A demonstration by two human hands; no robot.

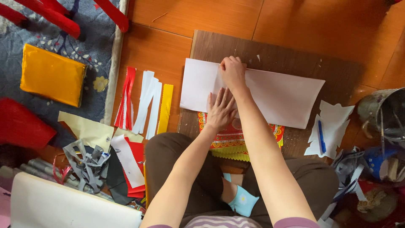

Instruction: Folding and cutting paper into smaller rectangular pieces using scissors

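On the floor, left to right | strips [145, 105] lie beside board [270, 55] | our left hand [220, 110] lies flat, fingers spread, pinning white sheet [278, 95] | our right hand [232, 72] is fisted on its top edge, seemingly creasing it | next likely calls for steady sideways pressure | pen [321, 136] rests right.
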